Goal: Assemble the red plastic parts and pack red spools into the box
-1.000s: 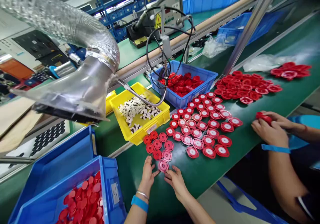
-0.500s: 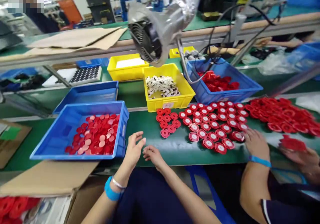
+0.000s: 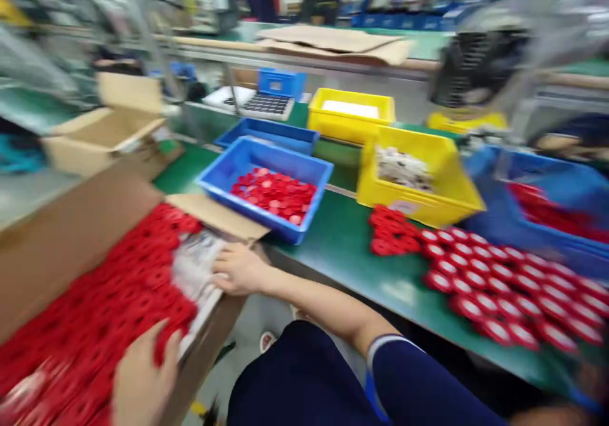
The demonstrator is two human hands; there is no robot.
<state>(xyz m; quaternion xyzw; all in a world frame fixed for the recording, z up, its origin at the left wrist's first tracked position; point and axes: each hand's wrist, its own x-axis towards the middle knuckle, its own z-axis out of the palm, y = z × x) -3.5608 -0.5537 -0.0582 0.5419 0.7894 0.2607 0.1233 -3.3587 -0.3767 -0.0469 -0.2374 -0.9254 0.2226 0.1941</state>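
Note:
A large cardboard box (image 3: pixel 61 223) at the left holds rows of red ring-shaped parts (image 3: pixel 109 286). Over the near right part of these, my left hand (image 3: pixel 145 375) has its fingers spread and nothing visible in them. My right hand (image 3: pixel 238 269) is at the box's right side, beside a clear plastic bag (image 3: pixel 197 264); its fingers are bent and blurred, and whether they grip the bag or the edge cannot be made out. A blue bin (image 3: pixel 269 215) with red discs (image 3: pixel 278 194) stands on the green table (image 3: pixel 352 258) beyond the right hand.
Red parts with white centres (image 3: pixel 499 286) and plain red parts (image 3: pixel 392 230) lie on the table. Behind them are a yellow bin (image 3: pixel 419 204) of white pieces and a blue bin (image 3: pixel 561 245). Another open carton (image 3: pixel 80 153) is at the left. A person's blurred arm shows at lower right.
The view has swung left and down to the cardboard box. Both hands have moved from the table front to the box and are now apart.

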